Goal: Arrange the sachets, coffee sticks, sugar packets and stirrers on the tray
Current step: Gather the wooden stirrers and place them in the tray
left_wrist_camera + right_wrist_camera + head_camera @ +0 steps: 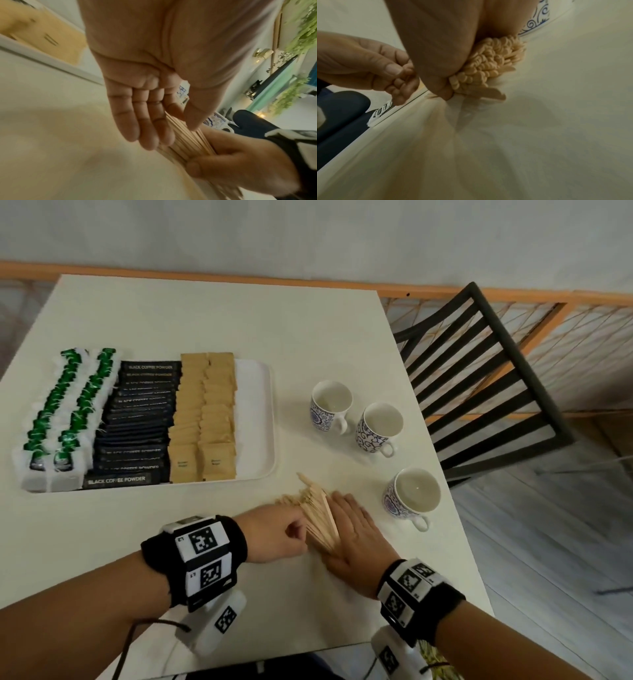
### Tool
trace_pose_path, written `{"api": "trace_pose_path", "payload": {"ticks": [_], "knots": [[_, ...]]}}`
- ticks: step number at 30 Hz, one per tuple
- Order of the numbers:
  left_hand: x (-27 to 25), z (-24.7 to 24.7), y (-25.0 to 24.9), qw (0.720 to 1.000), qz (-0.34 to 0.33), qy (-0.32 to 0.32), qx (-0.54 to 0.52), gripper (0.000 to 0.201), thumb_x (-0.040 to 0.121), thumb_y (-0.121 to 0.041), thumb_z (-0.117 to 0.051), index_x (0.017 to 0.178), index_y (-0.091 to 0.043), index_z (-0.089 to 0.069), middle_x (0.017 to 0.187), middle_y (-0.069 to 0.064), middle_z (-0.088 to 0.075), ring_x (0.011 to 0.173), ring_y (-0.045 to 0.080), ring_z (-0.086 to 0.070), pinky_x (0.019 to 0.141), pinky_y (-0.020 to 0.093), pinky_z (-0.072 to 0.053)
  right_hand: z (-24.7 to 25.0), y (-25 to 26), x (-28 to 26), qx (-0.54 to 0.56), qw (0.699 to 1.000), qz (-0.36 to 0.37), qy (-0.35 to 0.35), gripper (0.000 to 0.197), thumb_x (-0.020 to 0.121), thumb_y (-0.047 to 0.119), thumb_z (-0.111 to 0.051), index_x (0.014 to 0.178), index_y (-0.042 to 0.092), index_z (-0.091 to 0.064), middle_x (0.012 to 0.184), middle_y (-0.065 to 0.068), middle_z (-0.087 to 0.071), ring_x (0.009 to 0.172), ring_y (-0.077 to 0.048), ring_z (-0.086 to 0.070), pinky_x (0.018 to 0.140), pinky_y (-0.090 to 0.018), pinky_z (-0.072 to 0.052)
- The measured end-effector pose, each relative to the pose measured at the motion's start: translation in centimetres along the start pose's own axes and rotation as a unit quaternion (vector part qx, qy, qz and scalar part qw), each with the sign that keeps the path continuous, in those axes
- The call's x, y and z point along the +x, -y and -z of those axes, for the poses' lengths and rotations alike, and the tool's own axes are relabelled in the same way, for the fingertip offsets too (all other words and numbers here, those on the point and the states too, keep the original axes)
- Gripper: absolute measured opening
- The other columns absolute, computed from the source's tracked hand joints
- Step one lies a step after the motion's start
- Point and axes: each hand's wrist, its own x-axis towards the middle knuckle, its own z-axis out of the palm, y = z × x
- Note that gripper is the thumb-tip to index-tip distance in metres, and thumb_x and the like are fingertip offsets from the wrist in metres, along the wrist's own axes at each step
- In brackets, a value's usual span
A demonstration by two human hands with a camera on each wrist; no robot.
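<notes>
A bundle of wooden stirrers (318, 518) lies on the white table between my two hands, just below the tray. My left hand (277, 532) pinches the stirrers (188, 140) between thumb and fingers from the left. My right hand (356, 535) lies along their right side, its thumb (193, 169) curled round the near end. The rounded stirrer ends (488, 65) fan out past the right palm. The white tray (255, 405) holds green-and-white sachets (68, 405), black coffee sticks (137, 422) and brown sugar packets (205, 412) in rows, with a bare strip at its right.
Three blue-patterned mugs (330, 405), (378, 426), (412, 494) stand right of the tray, the nearest one close to my right hand. A black slatted chair (479, 371) stands beyond the table's right edge. The table's front edge runs just behind my wrists.
</notes>
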Motion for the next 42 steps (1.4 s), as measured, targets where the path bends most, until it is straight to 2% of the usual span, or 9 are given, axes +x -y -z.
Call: {"api": "trace_pose_path", "payload": {"ticks": [3,7,12,16,19,23,28,34,42], "knots": [[-1.8,1.7,1.6,0.997,0.031,-0.071,-0.018,0.014,0.083,-0.027,-0.067,0.080,-0.029,-0.054,0.078,-0.012,-0.056,0.066,0.001,-0.049,0.060,0.014,-0.037,-0.2,-0.1,0.6,-0.022,0.998,0.043,0.046,0.090,0.078,0.060,-0.027,0.151,0.014,-0.001,0.159,-0.005,0.001,0.143,-0.015,0.016,0.120,-0.037,0.004],[-4.1,3.5,4.5,0.984,0.070,-0.161,-0.012,0.036,0.077,-0.036,-0.074,0.101,-0.035,-0.047,0.099,-0.010,-0.051,0.079,0.004,-0.049,0.069,0.020,-0.041,-0.3,1.6,2.3,-0.042,0.988,0.111,0.101,0.091,0.079,0.055,-0.037,0.151,0.018,0.003,0.160,-0.003,0.005,0.141,-0.012,0.019,0.115,-0.031,0.012],[-6.8,4.6,7.3,0.988,0.058,-0.126,0.074,0.100,0.063,-0.052,-0.081,0.143,-0.032,-0.025,0.143,-0.013,-0.027,0.134,0.007,-0.026,0.111,0.024,-0.026,-1.2,5.6,5.2,-0.040,0.977,0.159,0.134,0.091,0.086,0.040,-0.058,0.152,0.017,0.000,0.160,-0.003,0.006,0.146,-0.018,0.012,0.114,-0.031,0.012],[-8.8,4.6,9.5,0.984,0.032,-0.105,0.139,0.119,0.056,-0.059,-0.082,0.149,-0.028,-0.014,0.153,-0.009,-0.020,0.139,0.008,-0.019,0.111,0.019,-0.017,-2.1,9.2,7.6,-0.055,0.969,0.194,0.145,0.094,0.084,0.038,-0.061,0.152,0.017,0.000,0.160,-0.004,0.005,0.146,-0.020,0.010,0.115,-0.032,0.010],[-10.1,4.6,11.1,0.985,0.028,-0.107,0.130,0.125,0.055,-0.057,-0.084,0.150,-0.028,-0.008,0.153,-0.007,-0.019,0.139,0.009,-0.020,0.111,0.019,-0.017,-2.7,11.9,9.4,-0.067,0.962,0.210,0.161,0.094,0.085,0.042,-0.061,0.152,0.018,0.000,0.160,-0.004,0.003,0.146,-0.020,0.010,0.118,-0.036,0.006],[-11.5,4.8,13.3,0.986,0.040,-0.117,0.111,0.134,0.053,-0.052,-0.086,0.149,-0.031,0.005,0.154,-0.002,-0.019,0.139,0.014,-0.022,0.113,0.023,-0.022,-3.0,14.6,11.1,-0.056,0.959,0.215,0.175,0.102,0.076,0.046,-0.071,0.152,0.023,-0.006,0.160,0.003,-0.003,0.147,-0.016,0.005,0.112,-0.029,0.009],[-11.9,4.5,14.7,0.981,0.015,-0.125,0.144,0.131,0.055,-0.053,-0.084,0.148,-0.026,0.003,0.148,-0.002,-0.025,0.135,0.014,-0.025,0.112,0.024,-0.021,-2.6,15.6,11.0,-0.092,0.976,0.161,0.111,0.116,0.062,0.059,-0.077,0.151,0.023,-0.012,0.155,0.002,-0.020,0.143,-0.019,-0.017,0.116,-0.031,-0.009],[-10.3,3.4,15.0,0.963,-0.019,-0.129,0.237,0.108,0.061,-0.061,-0.074,0.145,-0.021,-0.019,0.142,-0.003,-0.030,0.130,0.016,-0.033,0.112,0.029,-0.023,-2.4,15.6,9.5,-0.121,0.985,0.092,0.075,0.104,0.064,0.072,-0.066,0.147,0.027,-0.024,0.139,0.004,-0.037,0.126,-0.020,-0.037,0.106,-0.034,-0.030],[-9.3,4.9,14.3,0.973,-0.003,-0.079,0.216,0.061,0.080,-0.043,-0.067,0.133,-0.021,-0.044,0.123,-0.001,-0.043,0.114,0.020,-0.044,0.096,0.034,-0.041,-1.5,15.9,9.8,-0.057,0.990,0.045,0.124,0.070,0.081,0.050,-0.064,0.142,0.029,-0.037,0.133,0.003,-0.042,0.121,-0.018,-0.038,0.102,-0.031,-0.035]]}}
